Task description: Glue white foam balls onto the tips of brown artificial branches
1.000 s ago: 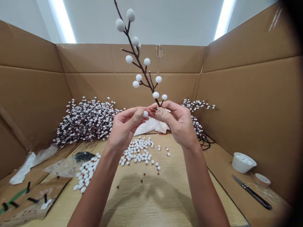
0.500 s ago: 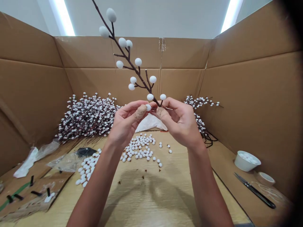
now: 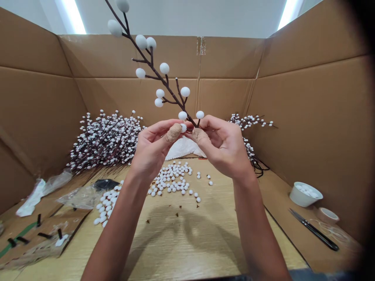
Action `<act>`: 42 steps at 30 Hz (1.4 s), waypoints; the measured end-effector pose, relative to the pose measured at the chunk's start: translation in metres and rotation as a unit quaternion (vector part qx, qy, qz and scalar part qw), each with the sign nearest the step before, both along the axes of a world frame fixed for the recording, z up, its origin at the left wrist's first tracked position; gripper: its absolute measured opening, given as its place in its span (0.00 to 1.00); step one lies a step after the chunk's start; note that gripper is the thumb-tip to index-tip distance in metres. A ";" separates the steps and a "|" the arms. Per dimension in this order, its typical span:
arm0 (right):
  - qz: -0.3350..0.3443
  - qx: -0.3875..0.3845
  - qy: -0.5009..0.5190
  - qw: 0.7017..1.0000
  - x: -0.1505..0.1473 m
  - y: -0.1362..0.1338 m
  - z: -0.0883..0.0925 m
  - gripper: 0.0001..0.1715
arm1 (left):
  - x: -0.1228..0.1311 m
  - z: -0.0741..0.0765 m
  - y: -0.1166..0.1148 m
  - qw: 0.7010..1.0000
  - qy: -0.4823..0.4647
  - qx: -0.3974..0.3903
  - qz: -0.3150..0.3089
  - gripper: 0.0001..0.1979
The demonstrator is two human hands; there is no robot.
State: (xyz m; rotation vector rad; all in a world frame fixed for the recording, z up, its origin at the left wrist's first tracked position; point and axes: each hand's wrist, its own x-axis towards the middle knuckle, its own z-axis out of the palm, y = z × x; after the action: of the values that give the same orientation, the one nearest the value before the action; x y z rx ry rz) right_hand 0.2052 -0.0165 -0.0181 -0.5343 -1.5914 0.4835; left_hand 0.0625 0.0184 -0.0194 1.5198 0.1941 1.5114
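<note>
Head view, left to right. A crumpled clear plastic bag (image 3: 43, 193) is lying at the far left of the wooden-look surface (image 3: 190, 242), with a green strip (image 3: 17, 239) and small black clips (image 3: 45, 235) resting on a cardboard sheet (image 3: 43, 249) nearer the camera. Behind them, a dense heap of branches studded with white balls (image 3: 105, 144) is leaning against the cardboard wall (image 3: 231, 58). Loose white foam balls (image 3: 104, 205) are lying in a drift in front of it, and more are scattered (image 3: 172, 179) toward the middle.

The left hand (image 3: 152, 146) is pinching one foam ball (image 3: 183, 128) between thumb and forefinger, its grip pressed tightly together at the fingertips. Tan wrapping (image 3: 173, 132) is covering that thumb. The ball is sitting right beside the lower stem of the branch (image 3: 171, 90); whether they are touching, I cannot tell.

The right hand (image 3: 224, 146) is pinching the branch low down, thumb also wrapped, and the branch is rising up and to the left, well above the surface. Holding this close to the fingertips looks right for fine control, and light, steady pressure seems wise on soft foam.

Further right, a smaller pile of branches (image 3: 249, 121) is leaning on the wall, a white bowl of balls (image 3: 303, 194) is sitting on the surface, and a black-handled blade (image 3: 315, 230) is lying just beside a tape roll (image 3: 327, 215).
</note>
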 end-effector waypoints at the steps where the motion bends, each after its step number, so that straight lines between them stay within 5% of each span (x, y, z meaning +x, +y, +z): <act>1: -0.001 0.001 -0.002 1.000 0.000 0.000 0.000 0.10 | 0.000 0.000 -0.001 1.000 0.002 0.004 0.008 0.05; 25: 0.005 0.013 -0.016 1.000 -0.002 0.004 -0.004 0.08 | -0.002 -0.002 -0.005 0.995 0.012 0.022 0.096 0.07; 42: 0.042 -0.005 0.001 0.999 0.001 0.010 -0.003 0.11 | -0.005 0.000 -0.001 0.997 0.033 0.010 0.071 0.08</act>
State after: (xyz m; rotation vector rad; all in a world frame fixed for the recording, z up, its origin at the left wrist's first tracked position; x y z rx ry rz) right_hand 0.2057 -0.0068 -0.0209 -0.4765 -1.6155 0.5549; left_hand 0.0579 0.0179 -0.0197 1.6013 0.3312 1.5788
